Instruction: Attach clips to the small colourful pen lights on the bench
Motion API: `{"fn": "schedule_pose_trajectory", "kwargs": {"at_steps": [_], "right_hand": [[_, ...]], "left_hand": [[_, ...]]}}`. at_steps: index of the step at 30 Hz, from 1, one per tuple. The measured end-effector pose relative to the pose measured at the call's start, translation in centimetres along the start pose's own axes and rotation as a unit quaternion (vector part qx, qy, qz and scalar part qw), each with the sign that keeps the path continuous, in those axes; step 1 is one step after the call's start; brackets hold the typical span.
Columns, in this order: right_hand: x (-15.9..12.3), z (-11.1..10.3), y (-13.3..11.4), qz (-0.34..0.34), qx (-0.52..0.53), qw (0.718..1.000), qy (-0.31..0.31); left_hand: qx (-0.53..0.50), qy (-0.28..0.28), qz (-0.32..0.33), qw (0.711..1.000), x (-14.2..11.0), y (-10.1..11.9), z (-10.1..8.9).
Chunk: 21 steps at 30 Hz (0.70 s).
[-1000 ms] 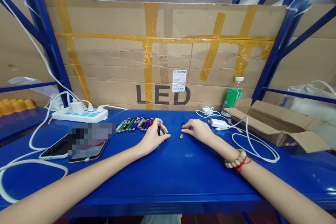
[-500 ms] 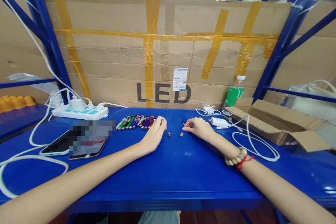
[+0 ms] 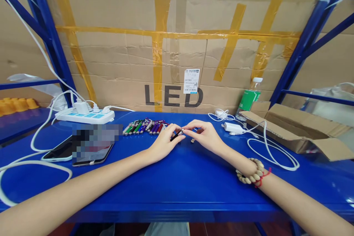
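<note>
My left hand is closed around a slim black mini flashlight, which tilts up toward the right. My right hand pinches at its silver upper end; whether a small separate part sits between those fingertips, I cannot tell. Under the right fingers a small metal cap lies on the blue table. Beyond my left hand is a row of several mini flashlights in silver, green, blue, purple and red. My fingers hide some of the row's right end.
Two phones lie at the left, near a white power strip and looping cables. A white charger, its cable, a green-labelled bottle and an open cardboard box are at the right. A tall cardboard sheet closes the back.
My hands have come together, the right moving left to the flashlight's end. The black flashlight now shows in my left hand. The view has shifted slightly.
</note>
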State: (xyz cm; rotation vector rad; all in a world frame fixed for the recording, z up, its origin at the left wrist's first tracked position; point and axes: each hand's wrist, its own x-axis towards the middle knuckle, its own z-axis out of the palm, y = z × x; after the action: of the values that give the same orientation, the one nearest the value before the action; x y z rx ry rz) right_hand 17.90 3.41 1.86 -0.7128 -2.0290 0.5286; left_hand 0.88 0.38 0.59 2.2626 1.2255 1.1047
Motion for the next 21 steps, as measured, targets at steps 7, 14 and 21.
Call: {"fn": "schedule_pose_trajectory", "kwargs": {"at_steps": [7, 14, 21], "right_hand": [[0.06, -0.20, 0.42, 0.011, 0.020, 1.000, -0.017], [-0.15, -0.25, -0.10, -0.024, -0.027, 0.998, -0.056], [-0.27, 0.02, -0.16, -0.021, -0.070, 0.994, -0.083]], "left_hand": [[0.002, 0.003, 0.014, 1.000, -0.14, 0.07, -0.01], [0.012, 0.003, 0.028, 1.000, -0.07, -0.15, 0.04], [0.021, 0.018, 0.011, 1.000, -0.08, -0.25, 0.08]]}}
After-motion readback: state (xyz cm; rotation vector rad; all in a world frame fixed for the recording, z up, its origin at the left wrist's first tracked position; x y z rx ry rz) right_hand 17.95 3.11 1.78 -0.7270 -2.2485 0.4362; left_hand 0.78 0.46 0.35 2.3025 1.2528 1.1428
